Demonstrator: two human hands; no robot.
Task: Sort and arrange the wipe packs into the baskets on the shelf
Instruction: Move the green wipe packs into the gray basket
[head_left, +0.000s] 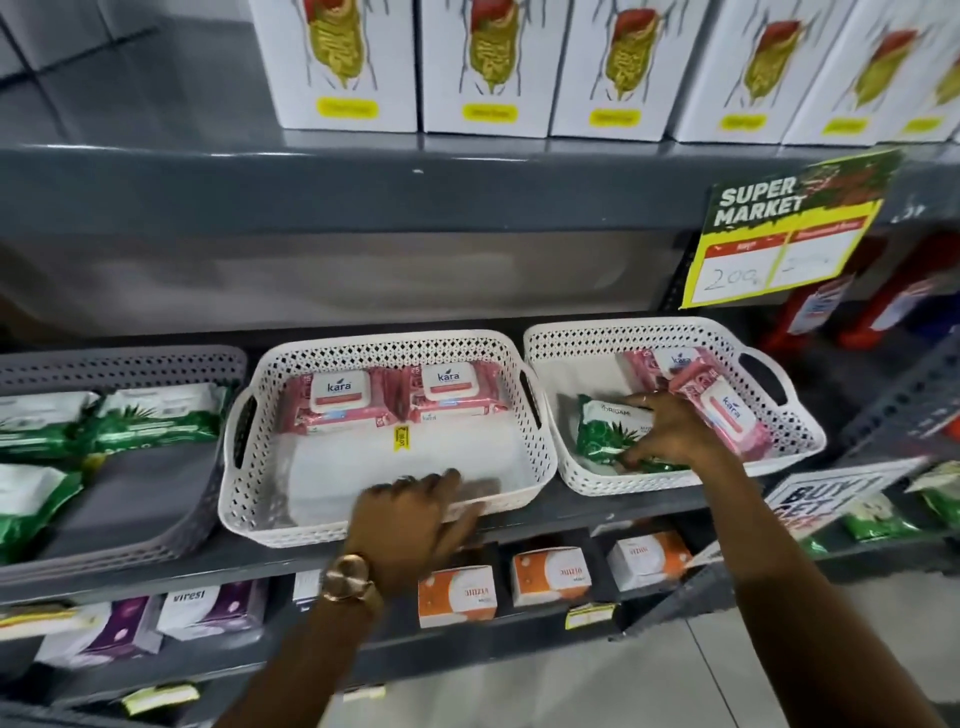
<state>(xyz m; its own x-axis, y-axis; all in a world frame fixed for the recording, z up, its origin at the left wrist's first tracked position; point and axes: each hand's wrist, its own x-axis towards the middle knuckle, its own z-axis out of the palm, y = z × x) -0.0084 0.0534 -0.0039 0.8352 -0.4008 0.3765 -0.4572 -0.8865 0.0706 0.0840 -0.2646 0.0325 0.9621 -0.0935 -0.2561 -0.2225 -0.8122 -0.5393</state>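
Note:
Three baskets stand on the middle shelf. The grey basket (171, 540) at the left holds several green and white wipe packs (156, 415). In the middle white basket (249, 499), two pink Kara packs (337, 400) lie side by side at the back. The right white basket (810, 436) holds a green Origami pack (605, 428) and pink Kara packs (727, 410). My left hand (415, 519) rests on the middle basket's front rim, fingers curled over it. My right hand (670, 431) lies inside the right basket, fingers closing on the green pack.
White boxes (343, 62) line the shelf above. A yellow supermarket price sign (779, 244) hangs at the upper right. Orange boxes (457, 595) and purple packs (208, 608) sit on the shelf below. More green packs (878, 514) lie at the far right.

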